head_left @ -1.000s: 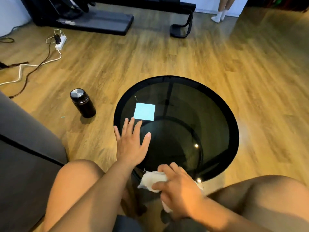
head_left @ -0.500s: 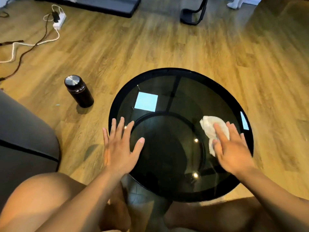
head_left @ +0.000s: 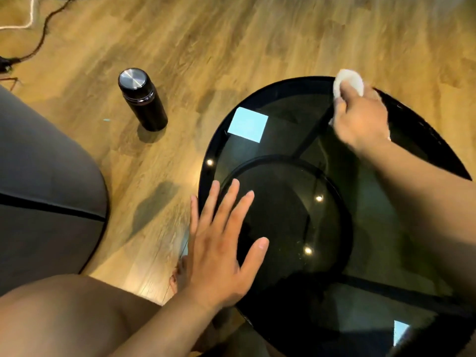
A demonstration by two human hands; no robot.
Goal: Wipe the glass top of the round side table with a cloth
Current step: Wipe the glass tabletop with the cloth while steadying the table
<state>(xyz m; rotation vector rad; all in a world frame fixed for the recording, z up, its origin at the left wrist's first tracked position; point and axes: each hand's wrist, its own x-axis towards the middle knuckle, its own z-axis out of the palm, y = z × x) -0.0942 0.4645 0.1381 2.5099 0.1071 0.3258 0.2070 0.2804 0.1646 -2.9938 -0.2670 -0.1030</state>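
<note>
The white cloth (head_left: 348, 81) is bunched at the far edge of the glass top (head_left: 288, 140), right over the black rim of the round side table (head_left: 206, 173). The right hand (head_left: 360, 122) lies on top of it. The fingers (head_left: 343, 95) cover the near part of the wad, most of the cloth bulges out past the fingertips, and a small scrap shows at the hand's left edge. The hand is blurred, so I cannot tell whether the fingers curl around the cloth or press it flat.

The left hand (head_left: 221, 251) rests palm down on the near-left part of the glass. Its fingers are straight and spread, the thumb is out to the right, it holds nothing, and the little finger hangs over the rim.

A pale blue square reflection (head_left: 248, 124) and a few bright spots of light show in the dark glass, with a black ring of the frame visible through it.

A black flask with a steel lid (head_left: 143, 99) stands upright on the wooden floor (head_left: 231, 47), well apart from the table on its left. Cables (head_left: 38, 29) trail across the floor's far-left corner. A grey sofa (head_left: 43, 189) fills the left edge. A bare thigh (head_left: 64, 318) is at the bottom left, and a bare foot (head_left: 177, 275) is just beside the left wrist.
</note>
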